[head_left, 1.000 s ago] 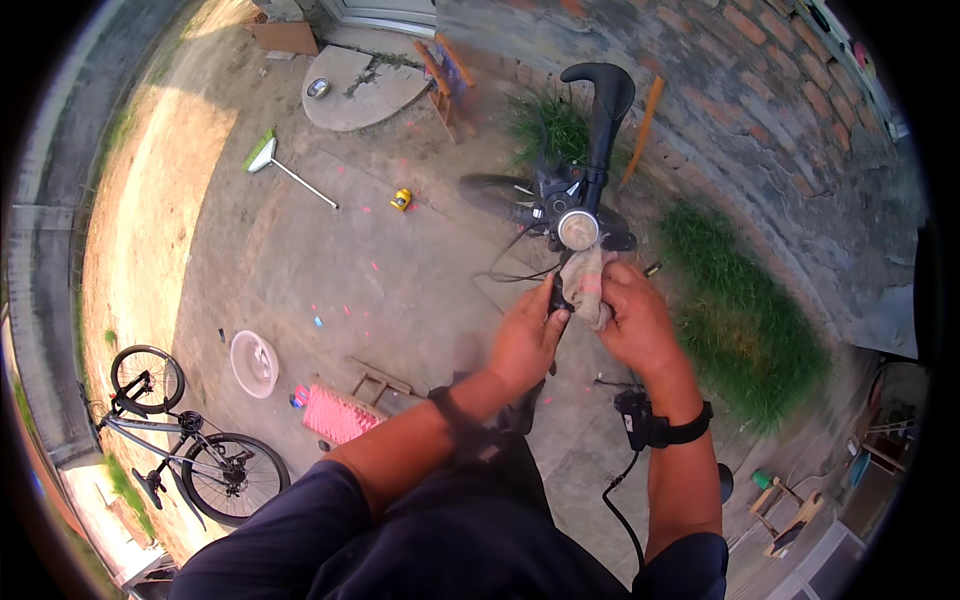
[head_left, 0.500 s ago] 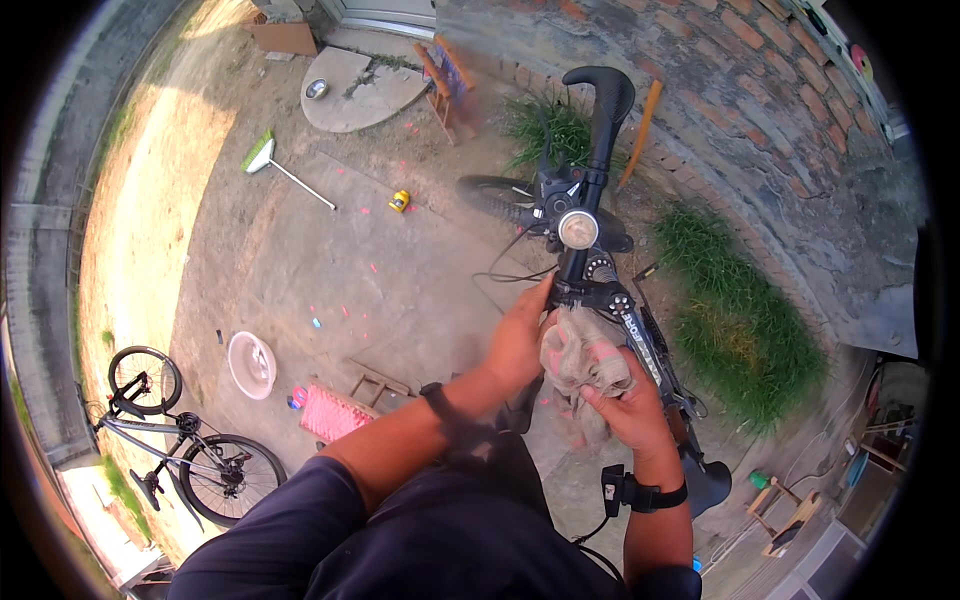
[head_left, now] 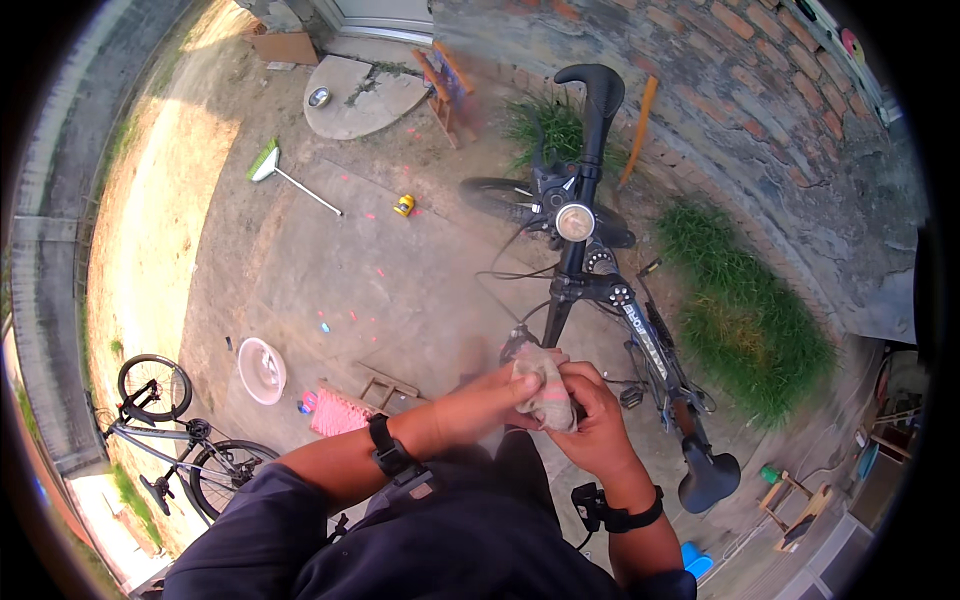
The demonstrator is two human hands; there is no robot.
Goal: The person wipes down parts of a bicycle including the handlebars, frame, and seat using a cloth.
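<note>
A black bicycle point(head_left: 640, 335) stands in front of me, its handlebar point(head_left: 568, 275) running from the far grip point(head_left: 600, 95) back toward my body. At the handlebar's near end is a bunched beige cloth point(head_left: 548, 395) with pink stripes. My left hand point(head_left: 497, 393) grips the cloth from the left, thumb on top. From the right, my right hand point(head_left: 597, 420) closes its curled fingers on the same cloth. The near grip is hidden under cloth and hands, so I cannot tell how far the cloth wraps round it. A round cap point(head_left: 575, 222) sits on the handlebar's middle.
Grass point(head_left: 750, 310) and a brick wall point(head_left: 730, 60) lie right of the bicycle. On the ground at left are a pink basin point(head_left: 262, 370), a broom point(head_left: 300, 188), a yellow tape measure point(head_left: 404, 205) and a small pink-covered stool point(head_left: 340, 412). Another bicycle point(head_left: 195, 440) lies farther left.
Both hands and the cloth have moved nearer to me and to the left, from beside the stem to the handlebar's near end. My left hand has left the bar by the stem.
</note>
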